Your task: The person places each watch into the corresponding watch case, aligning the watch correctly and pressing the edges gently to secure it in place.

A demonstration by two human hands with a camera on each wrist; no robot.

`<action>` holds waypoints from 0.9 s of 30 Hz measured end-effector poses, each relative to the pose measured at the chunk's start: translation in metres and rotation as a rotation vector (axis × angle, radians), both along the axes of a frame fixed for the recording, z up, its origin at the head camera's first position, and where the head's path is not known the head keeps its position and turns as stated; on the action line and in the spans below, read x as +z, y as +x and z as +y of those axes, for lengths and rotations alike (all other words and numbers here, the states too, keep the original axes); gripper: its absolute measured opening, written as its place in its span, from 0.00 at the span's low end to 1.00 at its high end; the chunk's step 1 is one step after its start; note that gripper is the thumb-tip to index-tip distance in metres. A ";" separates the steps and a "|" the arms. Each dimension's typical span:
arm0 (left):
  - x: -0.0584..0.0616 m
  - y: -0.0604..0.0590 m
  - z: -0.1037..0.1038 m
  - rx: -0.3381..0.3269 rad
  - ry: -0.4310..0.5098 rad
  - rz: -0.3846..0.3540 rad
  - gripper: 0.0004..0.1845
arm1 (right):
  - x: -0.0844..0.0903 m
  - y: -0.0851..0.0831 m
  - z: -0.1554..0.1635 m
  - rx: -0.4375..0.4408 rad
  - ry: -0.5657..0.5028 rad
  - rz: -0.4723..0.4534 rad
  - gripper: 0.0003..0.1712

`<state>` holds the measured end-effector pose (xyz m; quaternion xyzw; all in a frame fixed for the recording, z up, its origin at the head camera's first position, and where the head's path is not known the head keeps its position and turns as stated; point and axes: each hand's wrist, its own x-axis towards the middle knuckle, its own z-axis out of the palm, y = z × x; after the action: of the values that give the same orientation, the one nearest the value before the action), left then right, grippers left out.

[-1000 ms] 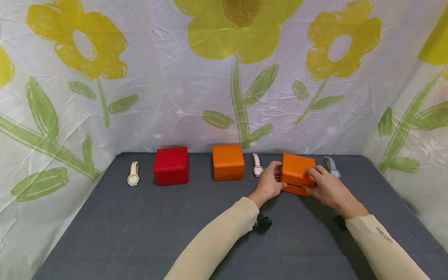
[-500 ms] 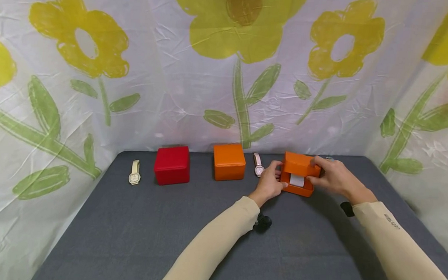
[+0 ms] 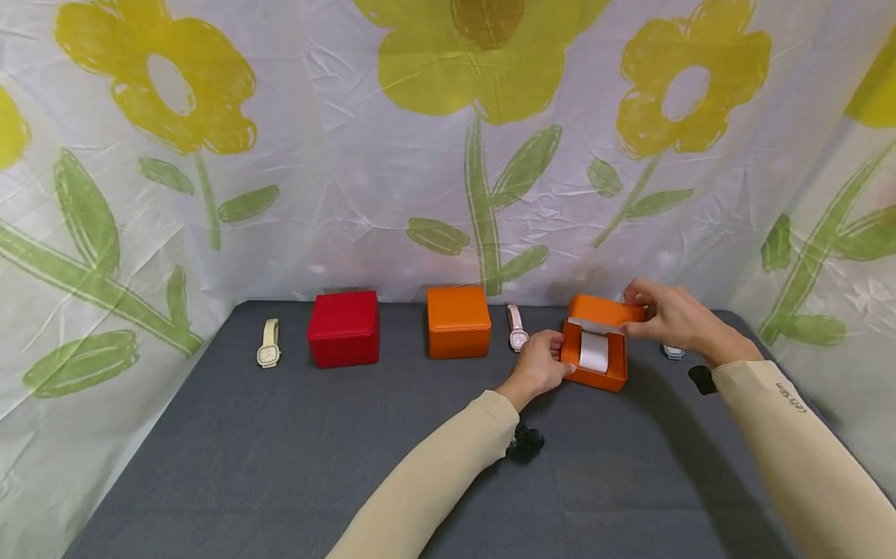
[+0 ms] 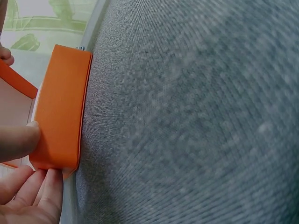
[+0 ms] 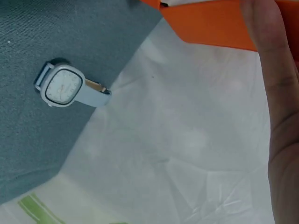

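An orange watch box (image 3: 601, 380) stands with its lid (image 3: 600, 309) raised at the back right of the table. Inside it sits a white cushion (image 3: 593, 352). My left hand (image 3: 538, 367) grips the base at its left side; the left wrist view has the thumb (image 4: 21, 140) and fingers on either side of a corner of the orange wall (image 4: 63, 107). With my right hand (image 3: 675, 319) I pinch the lid's right edge. Close to that hand lies a light-blue watch (image 5: 63, 86), its strap partly hidden in the head view.
Left of the box lies a pink watch (image 3: 517, 332). Farther left stand a second orange box (image 3: 458, 326) and a red box (image 3: 344, 332), both closed. A cream watch (image 3: 268, 347) lies at the far left. A flowered curtain (image 3: 332, 183) hangs behind the dark table (image 3: 381, 443).
The orange box's lid has swung up and back with my right hand, which moved up and to the right. The white cushion came into view. My left hand stayed at the base.
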<state>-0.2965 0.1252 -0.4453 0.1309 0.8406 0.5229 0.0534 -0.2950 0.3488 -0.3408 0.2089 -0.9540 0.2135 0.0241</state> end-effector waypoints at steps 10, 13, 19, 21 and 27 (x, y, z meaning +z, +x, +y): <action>0.001 0.002 -0.003 0.004 -0.028 -0.020 0.24 | 0.004 -0.014 0.004 -0.046 -0.068 -0.051 0.19; 0.001 0.002 -0.003 0.009 -0.026 -0.024 0.23 | 0.004 -0.018 0.005 -0.056 -0.100 -0.062 0.19; 0.000 0.001 -0.004 0.003 -0.009 -0.021 0.23 | 0.005 -0.023 0.008 -0.088 -0.145 -0.041 0.20; 0.001 0.001 -0.005 -0.005 -0.004 -0.025 0.23 | 0.004 -0.025 0.008 -0.105 -0.153 -0.045 0.21; 0.003 0.002 -0.005 -0.024 0.003 -0.003 0.23 | 0.002 -0.031 0.011 -0.184 -0.211 -0.100 0.27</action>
<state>-0.2942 0.1203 -0.4421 0.1404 0.8381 0.5237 0.0609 -0.3262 0.3598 -0.3388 0.1057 -0.9415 0.3196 0.0177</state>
